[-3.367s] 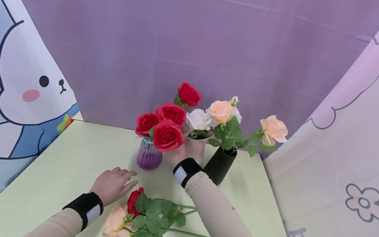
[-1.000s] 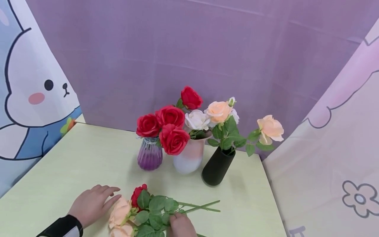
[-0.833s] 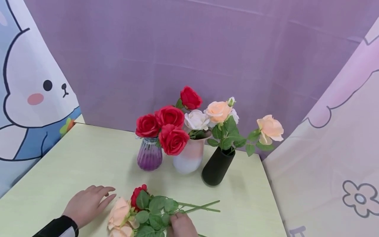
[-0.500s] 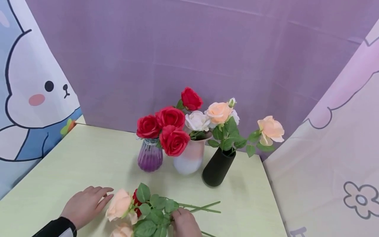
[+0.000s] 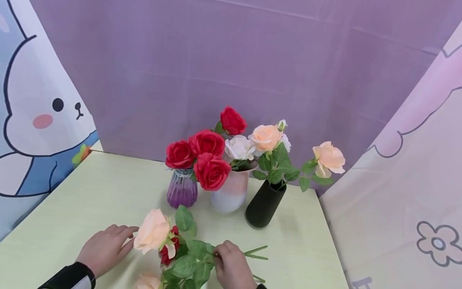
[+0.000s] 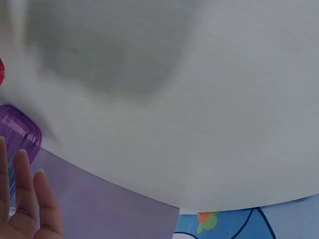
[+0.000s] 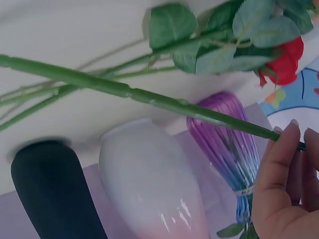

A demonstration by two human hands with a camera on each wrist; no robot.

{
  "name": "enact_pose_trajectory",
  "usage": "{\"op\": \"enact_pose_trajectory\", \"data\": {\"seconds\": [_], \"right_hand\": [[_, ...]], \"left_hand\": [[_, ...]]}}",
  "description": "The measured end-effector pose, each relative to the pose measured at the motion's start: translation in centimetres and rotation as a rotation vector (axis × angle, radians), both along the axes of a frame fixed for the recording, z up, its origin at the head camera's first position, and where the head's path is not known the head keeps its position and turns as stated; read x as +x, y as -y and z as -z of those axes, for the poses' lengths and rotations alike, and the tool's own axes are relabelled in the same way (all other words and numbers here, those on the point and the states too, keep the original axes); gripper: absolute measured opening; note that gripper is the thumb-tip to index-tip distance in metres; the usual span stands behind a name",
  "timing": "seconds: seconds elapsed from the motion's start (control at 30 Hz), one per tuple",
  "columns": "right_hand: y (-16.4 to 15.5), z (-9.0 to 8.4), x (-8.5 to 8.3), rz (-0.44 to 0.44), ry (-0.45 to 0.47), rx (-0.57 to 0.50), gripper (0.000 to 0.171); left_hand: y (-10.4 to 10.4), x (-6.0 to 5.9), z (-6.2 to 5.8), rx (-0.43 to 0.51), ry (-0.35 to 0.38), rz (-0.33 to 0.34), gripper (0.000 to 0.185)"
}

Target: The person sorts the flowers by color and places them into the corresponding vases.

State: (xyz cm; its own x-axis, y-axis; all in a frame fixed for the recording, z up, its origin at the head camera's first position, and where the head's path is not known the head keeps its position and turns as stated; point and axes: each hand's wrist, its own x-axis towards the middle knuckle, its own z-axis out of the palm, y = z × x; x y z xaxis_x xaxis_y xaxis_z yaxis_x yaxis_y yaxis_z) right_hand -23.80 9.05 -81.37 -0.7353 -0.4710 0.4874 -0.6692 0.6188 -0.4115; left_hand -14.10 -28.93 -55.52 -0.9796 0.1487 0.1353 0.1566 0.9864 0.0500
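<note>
My right hand (image 5: 232, 265) pinches the green stem (image 7: 127, 92) of a peach rose (image 5: 152, 232) between thumb and fingers. That rose is lifted over the other flowers, its bloom pointing left. Beneath it a red rose (image 5: 169, 253) and another peach rose (image 5: 148, 281) lie on the table, partly hidden by leaves. Their stems (image 5: 257, 253) stretch right, past my right hand. My left hand (image 5: 106, 251) is just left of the lifted bloom, fingers loosely extended and holding nothing; whether a fingertip touches the petals I cannot tell.
Behind the hands stand a purple ribbed glass vase (image 5: 182, 190) with red roses, a pink-and-white vase (image 5: 228, 196) with white flowers, and a slanted black vase (image 5: 265, 204) with peach roses. A purple curtain (image 5: 216, 60) hangs along the table's (image 5: 108, 188) back edge.
My right hand has left the vases, gripped a peach rose's stem among the lying flowers, and raised it upward. The left hand has shifted slightly left and toward the front edge.
</note>
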Motion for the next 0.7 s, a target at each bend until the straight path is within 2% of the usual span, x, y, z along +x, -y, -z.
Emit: {"op": "enact_pose_trajectory", "data": {"seconds": [0.1, 0.17, 0.2, 0.23, 0.3, 0.37, 0.43, 0.47, 0.53, 0.6, 0.63, 0.7], "right_hand": [[-0.8, -1.8, -0.5, -0.005, -0.032, -0.068, 0.033], [-1.4, -2.6, -1.1, 0.001, -0.038, -0.121, 0.034], [-1.8, -3.0, -1.5, 0.008, -0.031, -0.148, 0.034], [-2.2, -3.4, -1.9, 0.021, -0.018, -0.171, 0.034], [-3.1, -4.3, -2.7, 0.043, -0.004, -0.214, 0.034], [-4.0, -5.7, -3.5, 0.047, -0.002, -0.258, 0.035], [-5.1, -7.1, -4.3, 0.045, -0.010, -0.299, 0.041], [-5.7, -7.7, -4.8, 0.035, -0.028, -0.329, 0.045], [-6.8, -8.8, -6.0, 0.023, -0.052, -0.392, 0.050], [-8.1, -9.6, -7.4, 0.063, -0.062, -0.443, 0.050], [-8.8, -9.9, -8.2, 0.076, -0.067, -0.465, 0.048], [-10.3, -10.6, -9.8, 0.103, -0.072, -0.508, 0.043]], "left_hand": [[-0.4, -0.6, -0.3, 0.000, -0.003, -0.003, 0.034], [-0.2, -1.4, 0.4, 0.009, -0.007, 0.000, 0.038], [0.1, -1.9, 1.1, 0.012, -0.002, -0.001, 0.042], [0.9, -2.8, 2.7, 0.011, -0.035, 0.011, 0.043], [2.6, -4.6, 6.3, 0.022, -0.044, 0.021, 0.050], [4.8, -7.1, 11.3, 0.027, -0.055, 0.009, 0.052], [7.2, -9.8, 17.2, 0.005, -0.109, 0.010, 0.051], [8.1, -10.9, 19.4, -0.004, -0.108, 0.002, 0.053], [9.8, -13.1, 23.7, -0.022, -0.160, 0.002, 0.048], [10.4, -14.4, 25.8, -0.041, -0.198, 0.027, 0.048], [10.3, -14.8, 26.1, -0.041, -0.209, 0.038, 0.048], [9.7, -15.3, 25.9, -0.041, -0.215, 0.056, 0.048]]}}
